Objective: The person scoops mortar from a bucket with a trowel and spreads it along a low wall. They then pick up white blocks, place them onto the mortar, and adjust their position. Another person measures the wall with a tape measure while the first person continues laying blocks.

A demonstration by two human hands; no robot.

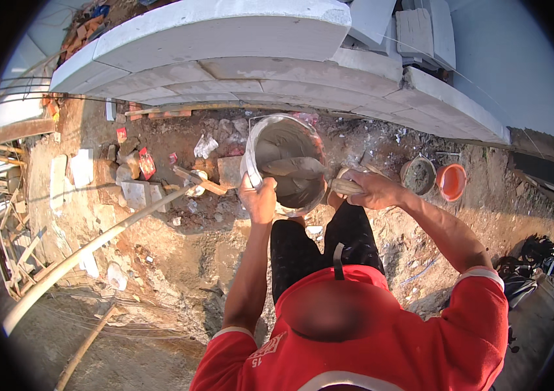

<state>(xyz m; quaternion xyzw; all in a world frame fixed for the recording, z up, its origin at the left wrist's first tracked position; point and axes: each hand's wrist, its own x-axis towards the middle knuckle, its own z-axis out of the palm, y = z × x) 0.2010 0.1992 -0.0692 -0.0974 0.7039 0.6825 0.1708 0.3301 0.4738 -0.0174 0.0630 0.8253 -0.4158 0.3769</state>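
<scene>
A whitish bucket (249,155) stands in front of my legs, with grey wet mortar (281,140) inside. My left hand (259,198) is closed on the bucket's near left rim. In my right hand (372,190) is the thick handle of a trowel (295,167), to the right of the bucket. The trowel's blade, coated in mortar, lies across the bucket's opening and points left. Whether the blade touches the mortar below it, I cannot tell.
A pale block wall (225,69) runs across the far side, with loose blocks (415,31) on top. To the right sit a mortar-filled container (418,176) and an orange bucket (451,182). A long pole (88,251) slants up from the left; rubble and bricks (136,194) litter the ground.
</scene>
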